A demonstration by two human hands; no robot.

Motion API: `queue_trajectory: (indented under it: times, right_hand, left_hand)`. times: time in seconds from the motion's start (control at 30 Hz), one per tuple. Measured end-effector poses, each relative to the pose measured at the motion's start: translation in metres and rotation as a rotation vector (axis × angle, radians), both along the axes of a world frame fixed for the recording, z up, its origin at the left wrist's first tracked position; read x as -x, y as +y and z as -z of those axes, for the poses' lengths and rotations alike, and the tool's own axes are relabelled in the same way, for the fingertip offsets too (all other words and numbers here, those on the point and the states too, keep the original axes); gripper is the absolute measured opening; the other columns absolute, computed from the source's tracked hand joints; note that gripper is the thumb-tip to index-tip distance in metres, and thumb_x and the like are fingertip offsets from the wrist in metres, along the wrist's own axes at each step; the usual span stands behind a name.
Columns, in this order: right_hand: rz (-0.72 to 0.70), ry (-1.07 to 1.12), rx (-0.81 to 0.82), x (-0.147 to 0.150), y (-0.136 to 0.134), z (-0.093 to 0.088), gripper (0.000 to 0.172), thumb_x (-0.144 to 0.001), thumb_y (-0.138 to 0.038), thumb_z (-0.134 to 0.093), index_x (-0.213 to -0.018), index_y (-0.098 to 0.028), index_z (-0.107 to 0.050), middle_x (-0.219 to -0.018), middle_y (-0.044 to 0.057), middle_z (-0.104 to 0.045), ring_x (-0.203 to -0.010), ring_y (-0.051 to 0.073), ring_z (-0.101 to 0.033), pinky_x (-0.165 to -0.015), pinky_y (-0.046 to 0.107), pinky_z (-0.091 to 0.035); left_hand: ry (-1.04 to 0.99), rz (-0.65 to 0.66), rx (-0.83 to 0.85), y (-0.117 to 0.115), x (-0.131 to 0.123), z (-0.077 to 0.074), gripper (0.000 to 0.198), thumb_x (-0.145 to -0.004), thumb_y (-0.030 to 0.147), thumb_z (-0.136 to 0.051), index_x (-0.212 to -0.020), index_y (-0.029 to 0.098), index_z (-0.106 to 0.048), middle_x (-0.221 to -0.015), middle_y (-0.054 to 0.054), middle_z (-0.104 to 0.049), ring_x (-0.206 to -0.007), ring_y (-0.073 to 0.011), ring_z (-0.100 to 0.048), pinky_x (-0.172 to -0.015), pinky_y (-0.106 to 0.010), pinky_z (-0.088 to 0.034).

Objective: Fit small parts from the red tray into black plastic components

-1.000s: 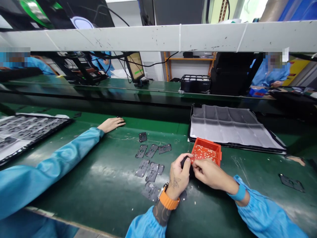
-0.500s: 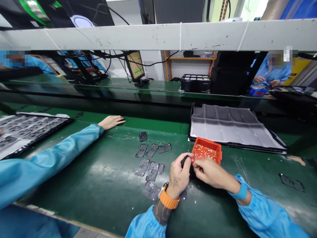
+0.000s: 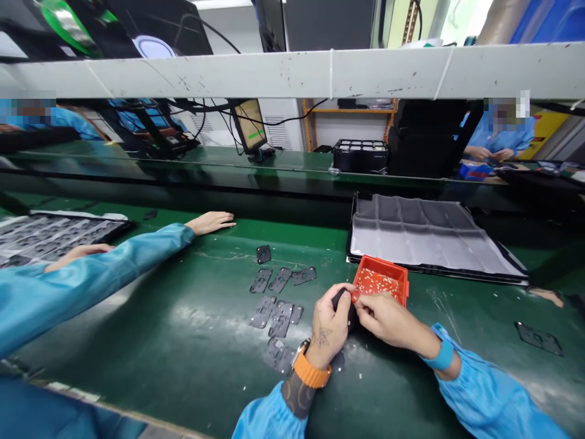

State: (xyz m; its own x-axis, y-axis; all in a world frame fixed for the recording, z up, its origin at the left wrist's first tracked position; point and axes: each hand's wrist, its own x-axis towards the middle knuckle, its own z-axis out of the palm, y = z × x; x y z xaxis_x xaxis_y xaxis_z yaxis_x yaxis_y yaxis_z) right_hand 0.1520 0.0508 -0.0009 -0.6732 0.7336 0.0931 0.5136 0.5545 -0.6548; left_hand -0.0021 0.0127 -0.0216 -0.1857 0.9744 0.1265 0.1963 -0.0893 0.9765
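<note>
My left hand (image 3: 329, 320) is closed around a black plastic part (image 3: 351, 311), mostly hidden by the fingers and thumb. My right hand (image 3: 388, 320) is closed in a pinch against the part's right side; anything between those fingertips is too small to make out. Just behind both hands stands a red plastic box (image 3: 382, 268) with many tiny pale pieces (image 3: 377, 283) scattered in it. To the left, several flat dark plates with cutouts (image 3: 281, 318) lie on the green table, some overlapping. One more dark plate (image 3: 538, 338) lies far right.
A co-worker's sleeved arm (image 3: 137, 262) reaches in from the left, its hand (image 3: 212, 222) resting on the table. Behind the red box lies a black tray with a translucent sheet (image 3: 411, 231). A filled tray (image 3: 91, 227) sits far left. A white beam (image 3: 283, 74) crosses above.
My hands stay nearly in place at the black part. The co-worker's other hand has moved right over the left tray, and that tray now shows less behind the arm.
</note>
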Motion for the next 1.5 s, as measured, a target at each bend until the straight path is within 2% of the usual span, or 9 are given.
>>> queue_trajectory:
  times: [0.13, 0.27, 0.4, 0.5, 0.7, 1.0, 1.23, 1.3, 1.5]
  right_hand:
    - [0.03, 0.107, 0.08, 0.001, 0.0, -0.004, 0.02, -0.087, -0.011, -0.05, -0.068, -0.017, -0.052, -0.06, -0.002, -0.055, -0.055, 0.011, -0.048, -0.055, 0.022, -0.031]
    - [0.052, 0.182, 0.269, 0.002, 0.0, -0.007, 0.021, -0.089, -0.018, -0.051, -0.068, -0.018, -0.05, -0.058, -0.001, -0.059, -0.053, 0.011, -0.054, -0.053, 0.021, -0.037]
    - [0.115, 0.283, 0.4, 0.002, 0.002, -0.004, 0.018, -0.091, -0.028, -0.051, -0.077, -0.017, -0.054, -0.057, -0.002, -0.058, -0.049, 0.012, -0.056, -0.048, 0.021, -0.042]
    - [0.144, 0.305, 0.432, 0.001, 0.004, -0.003, 0.018, -0.089, -0.032, -0.052, -0.079, -0.017, -0.056, -0.059, -0.001, -0.058, -0.049, 0.013, -0.058, -0.047, 0.022, -0.045]
    - [0.198, 0.36, 0.306, 0.0, 0.005, -0.004, 0.015, -0.087, -0.029, -0.054, -0.081, -0.016, -0.06, -0.068, 0.001, -0.062, -0.058, 0.013, -0.059, -0.054, 0.023, -0.047]
    - [0.208, 0.291, 0.301, -0.005, 0.012, -0.004, 0.015, -0.085, -0.022, -0.05, -0.073, -0.017, -0.058, -0.059, -0.001, -0.059, -0.054, 0.013, -0.055, -0.053, 0.023, -0.042]
    - [0.191, 0.151, 0.173, -0.012, 0.015, -0.009, 0.016, -0.073, -0.016, -0.05, -0.058, -0.018, -0.047, -0.053, -0.004, -0.05, -0.052, 0.011, -0.044, -0.051, 0.021, -0.033]
    - [0.181, 0.134, 0.151, -0.014, 0.015, -0.011, 0.015, -0.072, -0.016, -0.051, -0.057, -0.018, -0.046, -0.053, -0.004, -0.048, -0.053, 0.01, -0.041, -0.051, 0.021, -0.031]
    - [0.138, 0.114, 0.153, -0.017, 0.016, -0.015, 0.013, -0.069, -0.013, -0.052, -0.058, -0.018, -0.047, -0.053, -0.005, -0.047, -0.053, 0.01, -0.041, -0.053, 0.021, -0.03]
  left_hand:
    - [-0.031, 0.022, -0.029, 0.0, 0.0, 0.0, 0.028, -0.092, 0.032, -0.051, -0.101, 0.014, -0.07, -0.09, -0.006, -0.072, -0.082, -0.0182, -0.065, -0.076, -0.026, -0.05]
    - [-0.089, 0.067, -0.048, 0.0, -0.001, 0.001, 0.028, -0.093, 0.034, -0.053, -0.104, 0.015, -0.071, -0.1, -0.008, -0.073, -0.088, -0.019, -0.066, -0.08, -0.027, -0.051]
    - [-0.182, 0.072, -0.01, 0.0, -0.001, 0.008, 0.04, -0.092, 0.044, -0.056, -0.12, 0.016, -0.064, -0.092, -0.007, -0.071, -0.068, -0.0147, -0.062, -0.061, -0.024, -0.051]
    - [-0.215, 0.086, 0.028, 0.0, -0.002, 0.011, 0.042, -0.092, 0.047, -0.056, -0.119, 0.016, -0.062, -0.084, -0.005, -0.069, -0.058, -0.012, -0.058, -0.052, -0.022, -0.048]
    - [-0.104, 0.14, -0.047, -0.001, -0.002, 0.007, 0.033, -0.092, 0.034, -0.054, -0.115, 0.013, -0.065, -0.097, -0.009, -0.073, -0.079, -0.0176, -0.068, -0.068, -0.025, -0.055]
    - [0.146, 0.213, -0.096, -0.003, 0.0, -0.003, 0.042, -0.091, 0.024, -0.05, -0.129, 0.014, -0.065, -0.103, -0.011, -0.076, -0.085, -0.02, -0.07, -0.081, -0.029, -0.054]
    - [0.327, 0.257, -0.131, -0.005, 0.001, 0.002, 0.044, -0.088, 0.022, -0.049, -0.129, 0.014, -0.064, -0.079, -0.005, -0.074, -0.059, -0.0157, -0.06, -0.063, -0.027, -0.047]
    - [0.386, 0.257, -0.149, -0.007, 0.0, 0.003, 0.044, -0.088, 0.022, -0.049, -0.129, 0.014, -0.064, -0.071, -0.003, -0.071, -0.058, -0.016, -0.058, -0.063, -0.027, -0.046]
    - [0.441, 0.262, -0.177, -0.008, -0.001, 0.003, 0.044, -0.089, 0.023, -0.047, -0.129, 0.013, -0.062, -0.078, -0.005, -0.073, -0.061, -0.0168, -0.059, -0.068, -0.029, -0.045]
